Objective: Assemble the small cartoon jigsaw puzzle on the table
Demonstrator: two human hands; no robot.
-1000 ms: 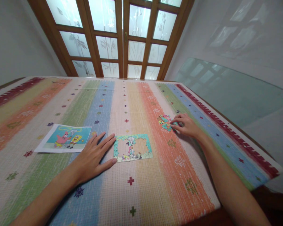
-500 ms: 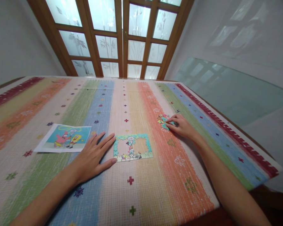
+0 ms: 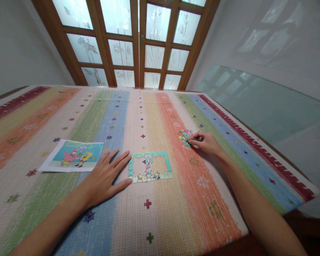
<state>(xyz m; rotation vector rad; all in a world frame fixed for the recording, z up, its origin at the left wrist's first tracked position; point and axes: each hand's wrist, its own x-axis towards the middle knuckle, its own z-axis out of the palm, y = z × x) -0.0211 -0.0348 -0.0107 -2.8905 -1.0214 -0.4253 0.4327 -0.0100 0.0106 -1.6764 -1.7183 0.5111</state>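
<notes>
A partly assembled jigsaw puzzle (image 3: 168, 175) lies on the striped cloth, its border joined and a strip of pieces running down its middle. My left hand (image 3: 106, 177) rests flat with fingers spread, its fingertips touching the puzzle's left edge. To the right is a small heap of loose puzzle pieces (image 3: 184, 136), mostly teal and yellow. Over the heap's right side, my right hand (image 3: 204, 142) has thumb and fingers pinched on what looks like a small puzzle piece, mostly covered by the fingertips.
A printed cartoon picture (image 3: 78, 155) on white paper lies left of my left hand. The striped tablecloth (image 3: 170, 220) covers the table. Beyond the far edge are wooden doors (image 3: 138, 53) with frosted panes; a wall stands at the right.
My right hand has shifted slightly right, and its fingers have drawn closer together at the heap. My left hand, the puzzle and the printed picture stay in place.
</notes>
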